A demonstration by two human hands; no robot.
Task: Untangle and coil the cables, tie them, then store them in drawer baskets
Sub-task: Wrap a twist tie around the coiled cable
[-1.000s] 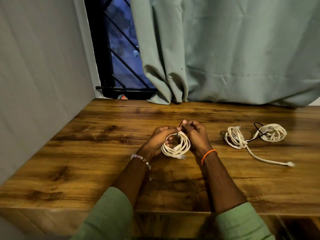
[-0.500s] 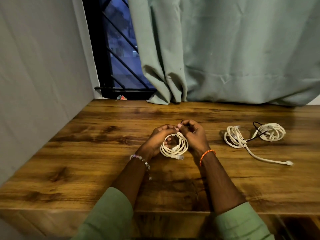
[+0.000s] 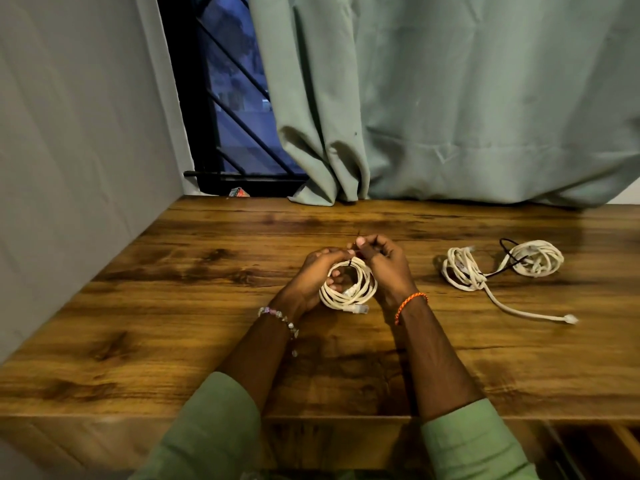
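A coiled white cable (image 3: 349,292) stands between my hands at the middle of the wooden table (image 3: 173,306), its clear plug at the bottom. My left hand (image 3: 317,273) grips the coil's left side. My right hand (image 3: 381,263) pinches a thin black tie (image 3: 350,262) wrapped over the coil's top. To the right lie two more white cables: a loose coil (image 3: 462,270) with a trailing end and plug (image 3: 569,319), and a bundle (image 3: 536,258) joined to it by a black cord (image 3: 507,263).
A grey wall stands on the left. A green curtain (image 3: 450,116) hangs to the table's back edge beside a barred window (image 3: 235,116). A small packet (image 3: 238,192) lies on the sill. An open drawer corner (image 3: 609,448) shows under the table at the lower right.
My hands have stayed on the coil, with the right fingers working the black tie at its top. The cables on the right have not moved.
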